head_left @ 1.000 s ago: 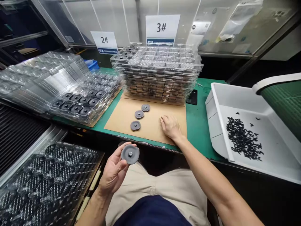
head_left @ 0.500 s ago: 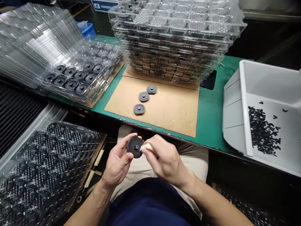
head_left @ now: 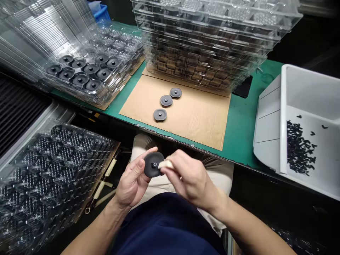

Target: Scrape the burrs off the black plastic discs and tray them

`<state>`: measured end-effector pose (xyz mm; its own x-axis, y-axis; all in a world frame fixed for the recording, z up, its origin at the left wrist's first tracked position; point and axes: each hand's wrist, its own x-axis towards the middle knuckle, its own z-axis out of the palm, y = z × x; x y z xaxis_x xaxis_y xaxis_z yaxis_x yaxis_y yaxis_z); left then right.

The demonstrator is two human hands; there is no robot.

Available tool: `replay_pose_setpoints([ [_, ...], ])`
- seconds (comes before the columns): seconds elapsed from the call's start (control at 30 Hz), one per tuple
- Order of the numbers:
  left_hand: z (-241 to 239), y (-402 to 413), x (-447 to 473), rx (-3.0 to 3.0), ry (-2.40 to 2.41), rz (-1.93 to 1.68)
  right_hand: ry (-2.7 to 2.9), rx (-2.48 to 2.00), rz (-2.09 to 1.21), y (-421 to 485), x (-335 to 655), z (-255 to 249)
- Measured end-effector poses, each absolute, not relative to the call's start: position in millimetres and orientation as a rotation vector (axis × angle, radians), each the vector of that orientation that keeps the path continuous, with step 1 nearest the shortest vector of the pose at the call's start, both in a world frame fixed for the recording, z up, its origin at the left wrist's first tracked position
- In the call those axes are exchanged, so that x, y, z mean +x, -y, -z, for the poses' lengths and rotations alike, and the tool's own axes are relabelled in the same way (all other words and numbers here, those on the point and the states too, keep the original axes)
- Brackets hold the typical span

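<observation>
My left hand (head_left: 131, 182) holds a dark grey round disc (head_left: 152, 164) upright over my lap, thumb and fingers wrapped round its rim. My right hand (head_left: 188, 179) is pinched at the disc's middle stud, with a pale covered fingertip touching it; whatever it pinches is too small to make out. Three more grey discs (head_left: 166, 100) lie in a slanting row on a brown cardboard sheet (head_left: 202, 117) on the green bench.
A tall stack of clear blister trays (head_left: 209, 46) stands behind the cardboard. A clear tray with several discs (head_left: 79, 76) sits at the left. Another clear tray (head_left: 45, 170) lies low on my left. A white bin (head_left: 268, 117) holding small black parts (head_left: 300, 148) is at the right.
My right hand left the cardboard and came to the disc in my left hand. Both hands now sit a little lower over my lap, and my view has tipped down.
</observation>
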<state>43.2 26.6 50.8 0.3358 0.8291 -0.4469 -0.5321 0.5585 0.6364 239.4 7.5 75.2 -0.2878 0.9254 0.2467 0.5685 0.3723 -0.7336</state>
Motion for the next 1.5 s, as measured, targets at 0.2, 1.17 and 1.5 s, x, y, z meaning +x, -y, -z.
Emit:
replay_pose_setpoints([
  [0.2,-51,-24,43,0.336,-0.883,-0.902,2.031,-1.288,-0.707,-3,236,-75],
  [1.17,-44,-19,42,0.492,-0.924,-1.033,1.984,-1.410,-0.605,11,222,-64],
  [1.5,-41,-20,39,0.551,-0.824,-0.847,2.098,-1.410,-0.383,0,225,-73],
])
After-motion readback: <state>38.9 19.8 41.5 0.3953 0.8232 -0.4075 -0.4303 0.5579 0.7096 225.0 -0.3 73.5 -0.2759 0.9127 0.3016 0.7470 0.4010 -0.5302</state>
